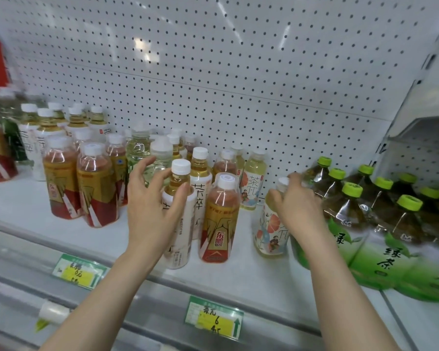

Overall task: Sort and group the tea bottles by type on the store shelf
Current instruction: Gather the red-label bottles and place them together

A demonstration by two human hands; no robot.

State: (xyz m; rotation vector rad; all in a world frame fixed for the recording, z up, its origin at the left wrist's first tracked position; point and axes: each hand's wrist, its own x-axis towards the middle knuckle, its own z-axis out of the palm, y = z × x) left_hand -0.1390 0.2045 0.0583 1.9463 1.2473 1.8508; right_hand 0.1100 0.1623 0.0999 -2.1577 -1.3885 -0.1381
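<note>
White store shelf (23,198) with a dotted back wall (238,72). Price tags (214,316) along the front edge at the bottom. Big green-capped bottles (380,224) packed at the right. Red-and-gold bottles (79,183) at the left, one more (219,219) mid frame. Left hand (150,206), fingers spread, wrapped around a white-label tea bottle (178,219) in the middle. Right hand (297,206), fingers curled over the flower-label tea bottle (270,229). Bare shelf at lower left.

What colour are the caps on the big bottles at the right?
Lime green caps, seen in the head view.
</note>
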